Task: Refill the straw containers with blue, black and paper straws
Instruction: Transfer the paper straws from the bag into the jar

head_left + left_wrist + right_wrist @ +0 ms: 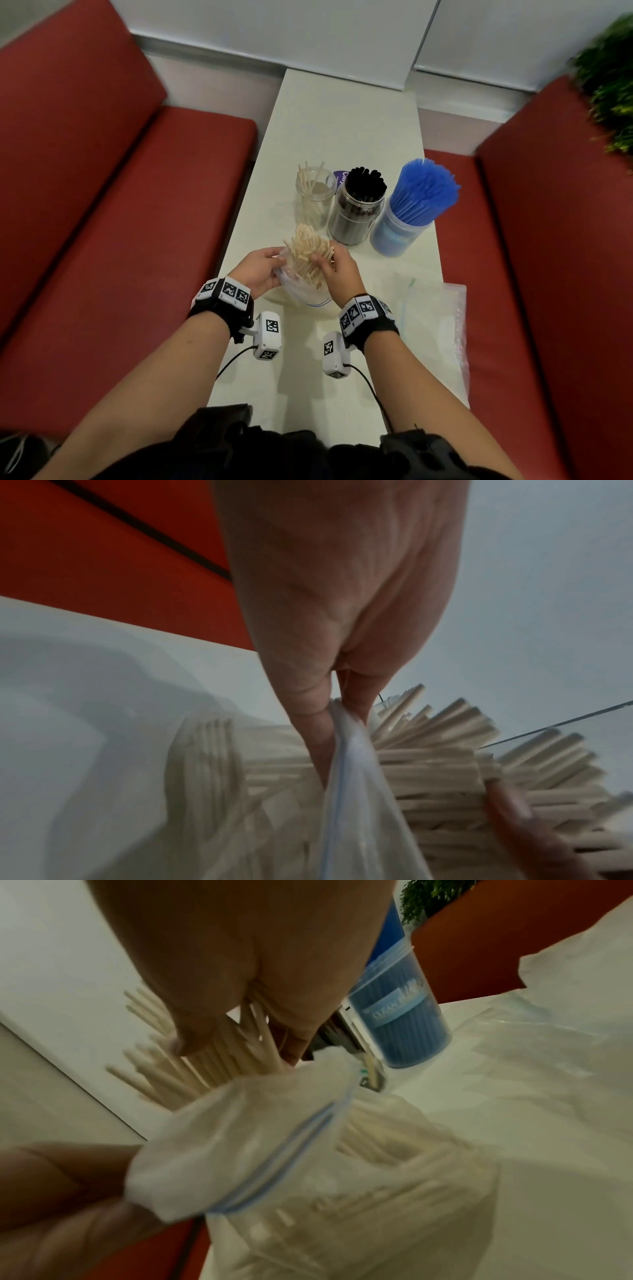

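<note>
A clear zip bag [301, 291] full of cream paper straws [308, 253] stands on the white table [342, 137]. My left hand [260, 270] pinches the bag's rim [346, 731]. My right hand [337, 270] grips a bunch of paper straws [232, 1056] that stick out of the bag's mouth [260, 1139]. Behind them stand three containers: a clear jar [314, 198] holding a few paper straws, a jar [356, 212] packed with black straws, and a blue-tinted tub [400, 233] packed with blue straws [424, 188].
Empty clear plastic bags [431, 308] lie flat on the table to the right of my right wrist. Red bench seats [120, 222] flank the narrow table on both sides. A green plant [609, 78] is at the far right. A white wall closes the far end.
</note>
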The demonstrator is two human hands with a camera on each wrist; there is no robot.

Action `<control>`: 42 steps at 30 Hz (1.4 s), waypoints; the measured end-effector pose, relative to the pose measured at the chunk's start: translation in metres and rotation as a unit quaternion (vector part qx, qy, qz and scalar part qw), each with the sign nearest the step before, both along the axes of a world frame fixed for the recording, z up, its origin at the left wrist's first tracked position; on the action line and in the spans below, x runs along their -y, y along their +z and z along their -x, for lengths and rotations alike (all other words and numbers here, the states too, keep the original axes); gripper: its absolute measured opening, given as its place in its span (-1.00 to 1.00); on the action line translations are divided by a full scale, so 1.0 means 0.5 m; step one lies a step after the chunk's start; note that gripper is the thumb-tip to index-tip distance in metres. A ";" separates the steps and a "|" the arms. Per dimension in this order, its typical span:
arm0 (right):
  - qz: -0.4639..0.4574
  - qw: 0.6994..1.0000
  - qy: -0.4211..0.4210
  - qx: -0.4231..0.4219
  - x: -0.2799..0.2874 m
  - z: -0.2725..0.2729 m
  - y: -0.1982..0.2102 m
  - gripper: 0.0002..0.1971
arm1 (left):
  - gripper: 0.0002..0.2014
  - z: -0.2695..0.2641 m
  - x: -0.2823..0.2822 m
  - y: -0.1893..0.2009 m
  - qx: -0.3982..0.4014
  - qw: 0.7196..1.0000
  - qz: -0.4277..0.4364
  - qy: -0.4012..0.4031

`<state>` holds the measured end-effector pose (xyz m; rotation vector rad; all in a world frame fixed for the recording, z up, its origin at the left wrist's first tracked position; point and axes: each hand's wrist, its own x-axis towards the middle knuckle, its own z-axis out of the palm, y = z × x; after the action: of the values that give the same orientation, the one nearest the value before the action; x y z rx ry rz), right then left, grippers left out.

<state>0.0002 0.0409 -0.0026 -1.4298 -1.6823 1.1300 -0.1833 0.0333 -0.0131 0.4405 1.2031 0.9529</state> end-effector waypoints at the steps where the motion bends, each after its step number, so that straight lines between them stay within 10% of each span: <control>1: 0.000 1.000 -0.006 -0.024 -0.004 0.003 0.008 -0.83 | -0.79 0.001 0.000 0.004 -0.001 1.000 -0.002 0.002; 12: 0.072 0.985 -0.029 -0.155 0.001 0.036 0.007 -0.95 | -0.69 0.011 0.020 -0.007 -0.020 1.000 -0.005 -0.013; 19: 0.031 0.982 -0.058 -0.178 -0.046 0.040 0.064 -0.69 | -0.69 0.012 0.010 -0.010 -0.014 1.000 -0.012 -0.015; 42: 0.140 0.982 -0.065 -0.111 -0.006 0.028 -0.037 -0.80 | -0.71 0.025 0.001 -0.018 -0.022 0.999 0.002 -0.024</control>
<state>-0.0138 0.0439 -0.0210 -1.4946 -1.2947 1.4369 -0.1956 0.0327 -0.0223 0.4873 1.2290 0.9024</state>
